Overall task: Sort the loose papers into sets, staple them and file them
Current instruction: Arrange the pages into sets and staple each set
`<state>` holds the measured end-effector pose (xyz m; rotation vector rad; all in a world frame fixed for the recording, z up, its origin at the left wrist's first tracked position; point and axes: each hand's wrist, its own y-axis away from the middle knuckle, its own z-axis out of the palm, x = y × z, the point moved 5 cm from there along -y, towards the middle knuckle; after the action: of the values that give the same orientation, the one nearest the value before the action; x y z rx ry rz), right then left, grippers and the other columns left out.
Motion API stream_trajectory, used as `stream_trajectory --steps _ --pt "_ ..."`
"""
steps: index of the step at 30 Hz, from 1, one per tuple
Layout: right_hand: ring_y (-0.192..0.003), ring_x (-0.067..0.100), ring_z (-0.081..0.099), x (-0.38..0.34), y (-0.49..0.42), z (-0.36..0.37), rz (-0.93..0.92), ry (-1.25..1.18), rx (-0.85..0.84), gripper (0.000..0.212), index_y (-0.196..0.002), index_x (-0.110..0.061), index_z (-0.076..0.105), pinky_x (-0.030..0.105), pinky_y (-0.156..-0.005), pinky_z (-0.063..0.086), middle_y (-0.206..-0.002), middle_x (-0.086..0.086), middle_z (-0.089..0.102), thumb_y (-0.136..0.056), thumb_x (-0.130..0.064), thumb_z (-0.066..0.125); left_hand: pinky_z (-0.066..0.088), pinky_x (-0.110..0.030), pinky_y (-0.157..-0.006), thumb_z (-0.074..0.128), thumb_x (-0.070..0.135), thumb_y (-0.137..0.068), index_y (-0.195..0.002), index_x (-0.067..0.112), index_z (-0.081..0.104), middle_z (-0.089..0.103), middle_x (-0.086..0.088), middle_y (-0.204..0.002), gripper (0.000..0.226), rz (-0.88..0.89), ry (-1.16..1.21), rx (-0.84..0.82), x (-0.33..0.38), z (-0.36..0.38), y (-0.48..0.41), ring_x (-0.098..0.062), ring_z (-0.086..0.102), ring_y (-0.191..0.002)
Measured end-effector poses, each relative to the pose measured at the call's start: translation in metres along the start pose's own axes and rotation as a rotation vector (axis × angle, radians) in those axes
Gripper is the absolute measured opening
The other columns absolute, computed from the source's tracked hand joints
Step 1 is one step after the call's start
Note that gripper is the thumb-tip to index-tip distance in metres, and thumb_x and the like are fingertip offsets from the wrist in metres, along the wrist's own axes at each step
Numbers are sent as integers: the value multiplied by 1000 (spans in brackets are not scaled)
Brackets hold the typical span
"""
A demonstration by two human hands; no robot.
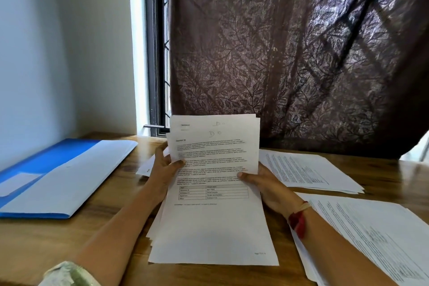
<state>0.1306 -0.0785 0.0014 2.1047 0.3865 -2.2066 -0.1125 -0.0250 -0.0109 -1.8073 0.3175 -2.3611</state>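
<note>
Wooden desk (97, 234): both hands, left (165, 165) and right (267, 183), grip the stack (213, 227); sorted piles (308, 169) right, folder (58, 176) left, nothing stapled yet.

My forearms are bare, w/ a dark red band (297, 219) round the R wrist, a thin orange-red thread (303, 206) beside it toward my R hand (267, 184), & a pale green-cream sleeve (69, 274) at the L elbow.
</note>
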Motion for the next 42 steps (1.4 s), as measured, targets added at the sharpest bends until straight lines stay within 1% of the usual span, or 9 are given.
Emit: stream_trajectory --steps 2,8,13,16,23,26,29,34,42 --pt "-108 24 65 -3 -5 -4 -37 -1 77 39 -123 -15 55 38 -93 53 -119 8 68 -88 1 62 58 -48 -77 70 1 -81 -139 28 28 70 -9 -114 76 -36 15 -9 -1 -1 -1 -36 68 -99" --pt "-96 26 69 -2 -3 -21 -116 -16 346 36 -112 -9 61 35 -79 58 -108 9 71 -80 3 71 59 -42 -77 67 1 -80 -121 12 55 70 -8 -115 44 -41 -137 -188 4 12 7 -34 66 -104" --pt "-94 19 70 -5 1 -22 -214 38 425 23 -105 -15 66 29 -80 57 -105 2 72 -83 -7 71 49 -54 -96 67 8 -86 -126 16 50 65 -5 -123 44 24 -350 -34 -3 10 3 -28 61 -113" --pt "-104 15 65 -9 -2 -15 -191 139 361 27 -117 -19 60 32 -92 53 -113 -1 69 -90 -15 64 51 -51 -94 64 10 -90 -120 19 55 66 -5 -119 33 92 -396 84 3 10 4 -26 63 -109" --pt "-109 25 60 -25 7 -11 -29 46 265 42 -120 -9 54 31 -92 50 -119 11 64 -86 15 51 50 -54 -95 53 15 -89 -121 21 56 66 -4 -116 33 208 -364 98 29 17 16 -26 62 -109" --pt "-106 27 62 -41 14 -10 -89 66 345 37 -114 -10 59 35 -92 51 -116 12 66 -86 14 53 52 -30 -93 50 6 -94 -121 19 51 64 4 -110 30 284 -369 85 60 31 29 -15 62 -104" --pt "-103 25 65 -71 27 -4 -215 65 377 36 -119 -9 59 39 -93 53 -113 9 68 -90 10 51 47 -4 -71 41 -6 -97 -112 29 48 60 18 -102 39 376 -339 93 98 41 41 11 62 -86" --pt "-88 -2 65 -101 59 18 -464 108 463 37 -114 -25 56 9 -68 51 -104 -9 67 -95 5 45 47 -4 -66 42 -1 -99 -108 33 48 61 19 -101 36 489 -323 120 128 50 61 3 63 -88" --pt "-98 3 55 -73 73 31 -395 108 500 39 -122 -26 42 16 -79 47 -106 -11 58 -93 -2 55 48 -18 -84 49 5 -97 -118 23 43 58 19 -102 28 375 -406 162 100 41 79 5 56 -92"
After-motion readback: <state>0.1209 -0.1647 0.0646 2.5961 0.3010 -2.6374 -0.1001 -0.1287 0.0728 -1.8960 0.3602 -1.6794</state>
